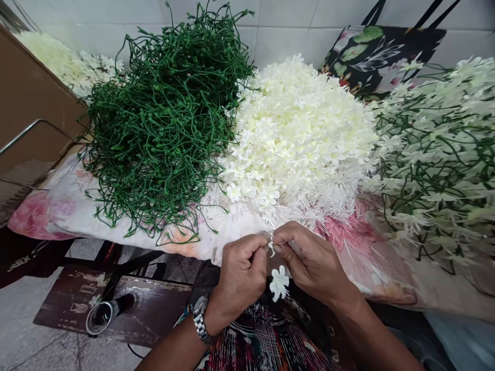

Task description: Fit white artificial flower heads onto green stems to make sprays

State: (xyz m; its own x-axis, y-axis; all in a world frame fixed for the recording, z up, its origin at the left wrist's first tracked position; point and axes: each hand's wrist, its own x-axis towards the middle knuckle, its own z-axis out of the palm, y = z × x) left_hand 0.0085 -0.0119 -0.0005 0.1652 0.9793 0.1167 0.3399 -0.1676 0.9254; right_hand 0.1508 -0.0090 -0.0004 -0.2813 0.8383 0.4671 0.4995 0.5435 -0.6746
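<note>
In front of my body, my left hand (244, 265) and my right hand (311, 260) meet with thumbs and forefingers pinched together. Between the fingertips is a small white artificial flower piece (271, 246), seen edge-on, gripped from both sides. Just below it hangs an open white artificial flower (279, 283); how it is attached is hidden by my fingers. Closest beyond my hands is a heap of loose white artificial flowers (297, 134) with thin white tails. Left of that heap lies a tangled pile of green plastic stems (162, 118).
White flowers on green stems (444, 165) are heaped at the right. A floral cloth (124, 226) covers the work surface. At left stand a cardboard box (31, 98) and, lower, a clear cup (101, 317) on a brown bench (154, 309). A flower-patterned bag (386, 56) leans against the tiled wall.
</note>
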